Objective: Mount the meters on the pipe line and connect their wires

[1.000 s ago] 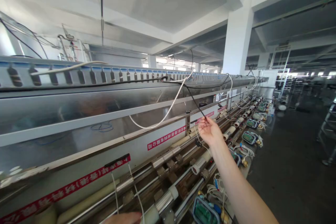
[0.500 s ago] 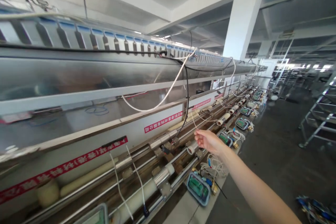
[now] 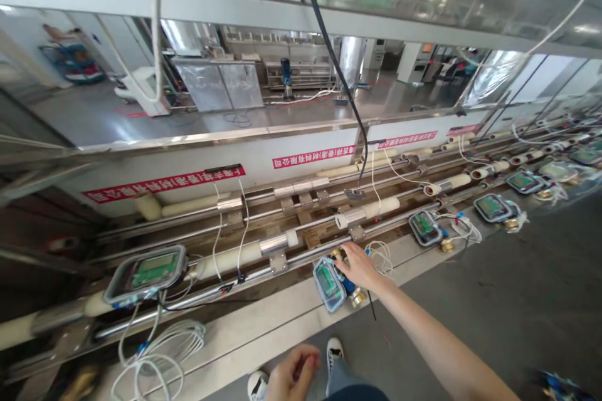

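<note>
My right hand (image 3: pixel 360 267) is at a water meter (image 3: pixel 329 284) on the bench ledge. Its fingers curl over the brass fitting and blue body beside the meter's clear-lidded box, which shows a green circuit board. Part of the body is hidden under the hand. A coil of white cable (image 3: pixel 380 257) lies just behind the wrist. Low in the view, my left hand (image 3: pixel 294 373) is held in front of my body with its fingers curled in, and nothing shows between them.
Steel rails (image 3: pixel 324 243) with cream pipes (image 3: pixel 235 261) run along the bench. To the left, another boxed meter (image 3: pixel 145 272) sits over a white cable coil (image 3: pixel 164 351). More meters (image 3: pixel 426 227) line the ledge to the right. A black cable (image 3: pixel 338 69) hangs down in front.
The view has turned left and downward. My right hand has come down from above the rails onto the water meter. My left hand and my shoes have come into view.
</note>
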Tool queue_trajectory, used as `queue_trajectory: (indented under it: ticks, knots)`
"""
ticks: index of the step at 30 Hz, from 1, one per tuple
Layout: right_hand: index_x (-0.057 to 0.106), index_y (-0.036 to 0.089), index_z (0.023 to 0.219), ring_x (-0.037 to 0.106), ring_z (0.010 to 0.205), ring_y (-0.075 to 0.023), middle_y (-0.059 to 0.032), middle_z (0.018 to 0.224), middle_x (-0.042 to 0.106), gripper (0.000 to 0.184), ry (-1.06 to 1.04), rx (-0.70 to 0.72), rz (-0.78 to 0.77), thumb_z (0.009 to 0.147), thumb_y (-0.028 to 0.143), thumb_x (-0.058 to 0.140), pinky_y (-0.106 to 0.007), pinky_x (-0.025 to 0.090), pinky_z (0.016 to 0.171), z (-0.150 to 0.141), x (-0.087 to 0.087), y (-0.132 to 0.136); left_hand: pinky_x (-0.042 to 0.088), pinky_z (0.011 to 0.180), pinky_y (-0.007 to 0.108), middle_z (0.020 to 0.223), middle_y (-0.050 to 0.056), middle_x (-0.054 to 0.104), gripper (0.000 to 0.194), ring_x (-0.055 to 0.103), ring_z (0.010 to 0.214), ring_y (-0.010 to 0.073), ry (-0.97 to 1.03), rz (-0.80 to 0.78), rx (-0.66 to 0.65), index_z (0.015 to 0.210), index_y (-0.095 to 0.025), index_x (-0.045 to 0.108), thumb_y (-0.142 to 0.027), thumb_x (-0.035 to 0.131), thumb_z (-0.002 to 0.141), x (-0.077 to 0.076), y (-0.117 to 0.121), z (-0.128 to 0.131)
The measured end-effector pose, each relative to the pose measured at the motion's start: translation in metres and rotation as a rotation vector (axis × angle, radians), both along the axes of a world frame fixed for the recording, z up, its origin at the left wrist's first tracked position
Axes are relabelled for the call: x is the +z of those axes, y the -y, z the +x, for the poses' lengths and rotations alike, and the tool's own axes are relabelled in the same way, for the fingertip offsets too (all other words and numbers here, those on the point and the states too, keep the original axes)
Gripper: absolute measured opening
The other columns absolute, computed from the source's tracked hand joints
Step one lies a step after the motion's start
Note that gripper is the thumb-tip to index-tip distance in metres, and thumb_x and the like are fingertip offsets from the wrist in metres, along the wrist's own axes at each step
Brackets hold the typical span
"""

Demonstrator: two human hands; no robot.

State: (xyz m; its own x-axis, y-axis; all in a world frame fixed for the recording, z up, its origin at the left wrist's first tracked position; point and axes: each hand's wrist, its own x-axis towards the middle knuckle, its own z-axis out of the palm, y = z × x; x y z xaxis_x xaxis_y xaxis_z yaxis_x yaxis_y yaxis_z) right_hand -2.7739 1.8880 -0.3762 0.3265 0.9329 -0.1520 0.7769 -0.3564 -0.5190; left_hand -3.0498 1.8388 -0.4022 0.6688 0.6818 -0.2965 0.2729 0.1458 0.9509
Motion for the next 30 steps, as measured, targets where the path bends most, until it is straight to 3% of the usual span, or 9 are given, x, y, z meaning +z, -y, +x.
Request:
queue_trajectory:
  ticks: [5, 9, 12, 15, 18, 21, 24, 30]
  knots:
    - [0.065, 0.01, 0.099, 0.055, 0.106, -0.0332, -0.0203, 0.11, 0.061, 0.054, 0.059, 0.122, -0.325, 0.068, 0.055, 0.06, -0.042, 0.041, 0.09, -0.009, -0.012, -0.048, 0.043, 0.069, 0.026, 0.084, 0.006, 0.064, 0.033, 0.058, 0.078, 0.0185, -0.056, -0.07, 0.006, 0.092, -0.015, 0.06, -0.041, 0.041, 0.084, -0.003, 0.019, 0.037]
    - [0.069, 0.015, 0.081, 0.059, 0.099, -0.0337, -0.0178, 0.1, 0.065, 0.044, 0.054, 0.093, -0.486, 0.05, 0.046, 0.073, -0.04, 0.044, 0.084, -0.012, -0.014, -0.073, 0.042, 0.063, 0.026, 0.078, 0.006, 0.063, 0.029, 0.056, 0.067, 0.0159, -0.036, -0.173, 0.007, 0.087, -0.013, 0.059, -0.036, 0.043, 0.08, -0.011, 0.019, 0.064]
    - [0.066, 0.014, 0.064, 0.064, 0.074, -0.0323, -0.0159, 0.077, 0.067, 0.032, -0.037, 0.042, -0.524, 0.046, 0.04, 0.075, -0.042, 0.047, 0.071, -0.01, -0.01, -0.072, 0.04, 0.057, 0.025, 0.077, 0.008, 0.061, 0.035, 0.054, 0.066, 0.0155, 0.009, -0.304, -0.001, 0.088, -0.012, 0.058, -0.044, 0.047, 0.077, -0.026, 0.011, 0.081]
    - [0.063, 0.014, 0.059, 0.06, 0.055, -0.0235, -0.0091, 0.061, 0.064, 0.03, -0.227, -0.001, -0.459, 0.05, 0.04, 0.074, -0.034, 0.046, 0.056, 0.001, -0.005, -0.06, 0.041, 0.057, 0.025, 0.081, 0.009, 0.061, 0.054, 0.055, 0.067, 0.016, 0.083, -0.46, 0.058, 0.092, -0.011, 0.057, -0.059, 0.058, 0.067, -0.04, -0.001, 0.095]
    - [0.065, 0.016, 0.079, 0.056, 0.052, -0.0154, -0.0038, 0.066, 0.065, 0.035, -0.485, -0.065, -0.316, 0.062, 0.047, 0.067, -0.024, 0.041, 0.046, 0.014, 0.0, -0.048, 0.044, 0.067, 0.027, 0.089, 0.011, 0.062, 0.064, 0.057, 0.076, 0.017, 0.208, -0.592, 0.239, 0.096, -0.013, 0.057, -0.065, 0.065, 0.06, -0.042, -0.018, 0.107]
    - [0.061, 0.017, 0.096, 0.055, 0.053, -0.0131, -0.0036, 0.075, 0.066, 0.046, -0.73, -0.188, -0.158, 0.07, 0.055, 0.059, -0.022, 0.038, 0.043, 0.018, 0.002, -0.046, 0.043, 0.078, 0.027, 0.092, 0.011, 0.063, 0.063, 0.057, 0.085, 0.018, 0.333, -0.626, 0.451, 0.093, -0.012, 0.058, -0.065, 0.068, 0.059, -0.028, -0.04, 0.119]
    - [0.059, 0.016, 0.094, 0.058, 0.059, -0.0139, -0.0053, 0.082, 0.066, 0.05, -0.945, -0.29, -0.006, 0.069, 0.06, 0.058, -0.023, 0.043, 0.048, 0.016, -0.001, -0.055, 0.042, 0.082, 0.026, 0.098, 0.011, 0.063, 0.059, 0.056, 0.095, 0.0195, 0.431, -0.584, 0.543, 0.094, -0.012, 0.059, -0.06, 0.07, 0.062, -0.007, -0.067, 0.133]
    - [0.058, 0.018, 0.093, 0.059, 0.068, -0.0135, -0.0019, 0.082, 0.065, 0.048, -1.138, -0.407, 0.231, 0.062, 0.054, 0.067, -0.022, 0.045, 0.056, 0.026, -0.007, -0.081, 0.042, 0.064, 0.024, 0.099, 0.014, 0.064, 0.059, 0.059, 0.083, 0.0193, 0.404, -0.516, 0.67, 0.103, -0.009, 0.06, -0.054, 0.07, 0.067, 0.02, -0.12, 0.166]
